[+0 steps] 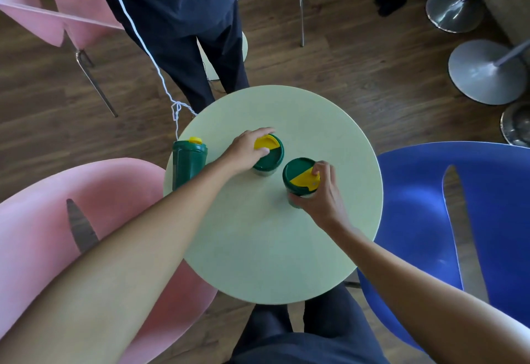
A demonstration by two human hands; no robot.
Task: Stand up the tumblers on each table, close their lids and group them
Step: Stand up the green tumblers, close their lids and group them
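Observation:
Three green tumblers with yellow flip lids stand upright on a round pale-green table (258, 249). The middle tumbler (272, 157) has my left hand (246, 148) wrapped over its top, thumb on the yellow flap. On the right tumbler (298, 174), my right hand (321, 191) grips the side while its fingers press the yellow flap. The left tumbler (187, 160) stands untouched at the table's left edge, apart from the other two.
A pink chair (57, 234) sits at the left and a blue chair (459, 220) at the right of the table. Another person (177, 19) in dark clothes stands just beyond the table. Metal stool bases (484, 71) stand on the wooden floor at the far right.

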